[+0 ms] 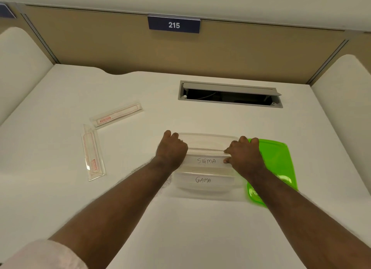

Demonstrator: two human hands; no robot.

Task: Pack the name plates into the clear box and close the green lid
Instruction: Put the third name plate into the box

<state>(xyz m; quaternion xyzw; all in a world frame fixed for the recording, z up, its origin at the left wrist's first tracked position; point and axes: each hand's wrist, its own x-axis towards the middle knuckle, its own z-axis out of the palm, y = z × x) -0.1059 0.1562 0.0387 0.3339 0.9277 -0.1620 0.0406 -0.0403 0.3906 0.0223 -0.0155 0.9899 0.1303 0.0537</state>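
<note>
Inside the clear box (206, 190) sit two name plates, both hands' grips clamped on "SIGMA" (206, 161); two lie outside.

Place: an office, at a single cubicle workstation.
Desk: a plain white desk (180, 228) with a curved cut-out along its back edge.
Partition: a tan fabric divider panel (241, 54) stands behind the desk in a grey metal frame.
Sides: rounded white side screens (18, 64) close the bay in on left and right.
Number: a dark blue sign (174, 25) reading 215 sits on top of the partition.
Cables: a grey cable hatch (230, 94) is set into the desktop, flap open, wiring showing inside.
</note>
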